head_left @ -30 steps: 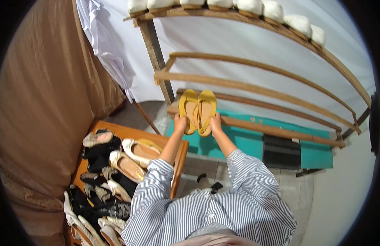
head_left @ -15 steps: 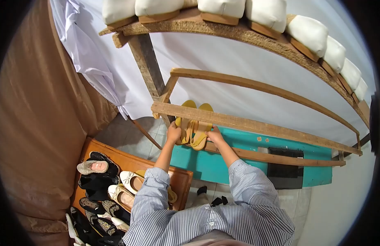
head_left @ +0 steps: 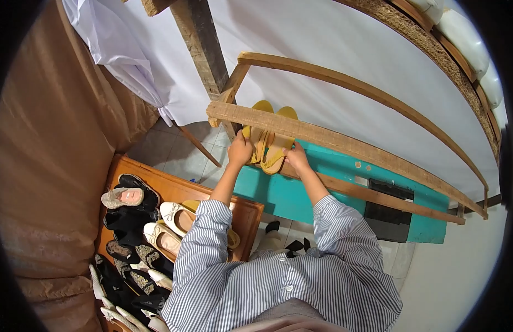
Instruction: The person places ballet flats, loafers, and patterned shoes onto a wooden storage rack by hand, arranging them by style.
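Note:
A pair of yellow flat shoes (head_left: 274, 157) lies side by side on the lower wooden rack (head_left: 345, 193), toes pointing away from me and partly hidden behind the rack's front rail (head_left: 323, 134). My left hand (head_left: 240, 150) is closed on the left side of the pair. On the other side, my right hand (head_left: 297, 157) grips the right shoe near its heel. Both forearms reach forward in striped sleeves.
Several flats, including white bow flats (head_left: 161, 239) and black shoes (head_left: 121, 221), crowd an orange-brown table (head_left: 242, 213) at lower left. A turquoise board (head_left: 428, 221) lies beneath the rack. White shoes (head_left: 461, 41) line the shelf above. A wooden post (head_left: 204, 50) stands at left.
The view has tilted downward, so the rack and upper shelf sit higher in the picture. Both hands stay on the yellow shoes, which keep nearly the same place behind the rail.

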A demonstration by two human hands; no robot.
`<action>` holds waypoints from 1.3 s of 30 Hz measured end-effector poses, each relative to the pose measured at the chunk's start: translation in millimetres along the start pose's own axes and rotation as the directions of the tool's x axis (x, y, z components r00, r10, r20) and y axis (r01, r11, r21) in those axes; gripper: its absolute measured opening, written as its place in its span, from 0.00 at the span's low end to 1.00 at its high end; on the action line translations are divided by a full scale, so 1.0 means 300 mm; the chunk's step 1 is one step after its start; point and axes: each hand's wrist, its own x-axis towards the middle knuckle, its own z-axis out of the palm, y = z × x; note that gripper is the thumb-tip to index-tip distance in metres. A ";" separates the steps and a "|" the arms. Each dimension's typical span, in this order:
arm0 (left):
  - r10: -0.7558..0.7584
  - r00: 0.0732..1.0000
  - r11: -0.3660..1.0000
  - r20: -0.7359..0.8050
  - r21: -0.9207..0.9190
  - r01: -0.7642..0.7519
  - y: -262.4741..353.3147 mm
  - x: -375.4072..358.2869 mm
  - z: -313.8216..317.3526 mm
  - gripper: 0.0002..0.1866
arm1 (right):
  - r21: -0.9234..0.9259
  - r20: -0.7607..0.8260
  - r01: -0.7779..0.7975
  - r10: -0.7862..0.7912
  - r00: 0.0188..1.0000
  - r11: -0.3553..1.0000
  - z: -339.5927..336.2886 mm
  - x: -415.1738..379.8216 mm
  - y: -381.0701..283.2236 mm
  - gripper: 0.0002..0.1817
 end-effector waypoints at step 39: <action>-0.036 0.882 0.616 -0.471 0.684 0.390 -0.337 -1.558 -0.517 0.35 | 0.015 0.844 0.995 -0.535 0.038 0.095 0.782 -1.229 0.292 0.27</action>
